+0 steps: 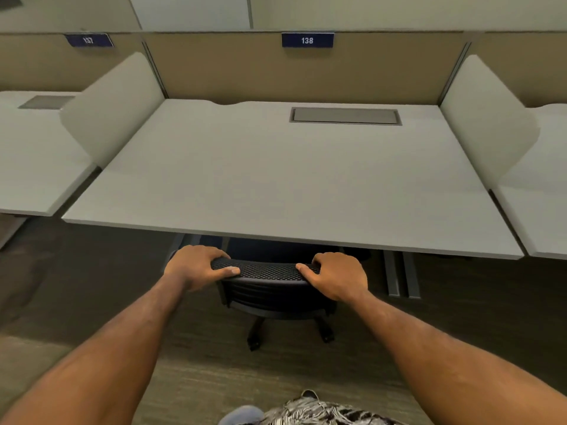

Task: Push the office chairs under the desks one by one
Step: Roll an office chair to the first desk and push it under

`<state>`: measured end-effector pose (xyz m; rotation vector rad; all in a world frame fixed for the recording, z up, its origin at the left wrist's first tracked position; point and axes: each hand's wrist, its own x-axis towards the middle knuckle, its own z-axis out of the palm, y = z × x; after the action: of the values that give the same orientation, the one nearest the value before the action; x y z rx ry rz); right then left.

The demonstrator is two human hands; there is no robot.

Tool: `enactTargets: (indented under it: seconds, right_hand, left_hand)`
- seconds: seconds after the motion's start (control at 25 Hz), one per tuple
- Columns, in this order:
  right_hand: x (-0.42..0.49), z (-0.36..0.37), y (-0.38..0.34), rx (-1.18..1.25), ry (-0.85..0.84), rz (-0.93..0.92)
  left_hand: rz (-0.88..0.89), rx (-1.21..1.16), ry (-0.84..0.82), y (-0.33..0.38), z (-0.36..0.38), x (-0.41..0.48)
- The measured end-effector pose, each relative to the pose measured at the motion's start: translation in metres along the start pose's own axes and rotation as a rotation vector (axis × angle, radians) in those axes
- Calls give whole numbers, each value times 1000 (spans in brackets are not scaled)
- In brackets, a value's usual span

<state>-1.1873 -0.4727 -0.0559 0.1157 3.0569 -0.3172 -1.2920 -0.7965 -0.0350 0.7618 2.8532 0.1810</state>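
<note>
A black office chair [266, 273] with a mesh backrest stands in front of a grey desk [276, 185] labelled 138. Its seat is hidden beneath the desktop; the backrest and wheeled base show just outside the front edge. My left hand [199, 265] grips the left end of the backrest's top rim, fingers curled over it and thumb along the near side. At the right end of that rim, my right hand [336, 276] holds on the same way.
White divider panels [116, 108] [487, 118] flank the desk. Neighbouring desks lie left [33, 161], under a sign 137, and right [543, 191]. A grey cable hatch [345, 115] sits in the desktop. Grey desk legs [402, 274] show underneath. Dark carpet [92, 277] covers the floor.
</note>
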Motion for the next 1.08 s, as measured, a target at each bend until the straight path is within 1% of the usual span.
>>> enactTargets:
  seconds: [0.24,0.4,0.52,0.64,0.72,0.8,0.92,1.08]
  right_hand:
    - [27,-2,-8,8,-3,54]
    - [35,-1,-22,14,93,79]
    - [42,1,-34,-5,124,116]
    - [40,-3,-39,46,38,157]
    - [28,-13,-35,39,-18,186]
    - [11,-26,-27,14,-30,204]
    - [-19,-44,-17,-13,55,270]
    - [-76,-58,-1,-75,137,414]
  left_hand:
    - [12,-46,-2,-18,-10,24]
    - [40,-85,11,-37,-15,35]
    - [20,-83,-74,-50,-22,47]
    - [19,-80,-206,-55,-33,53]
    - [60,-49,-230,-54,-38,53]
    - [113,-22,-197,-49,-41,53]
    - [268,23,-180,-21,-44,60]
    - [477,62,-166,60,-41,77]
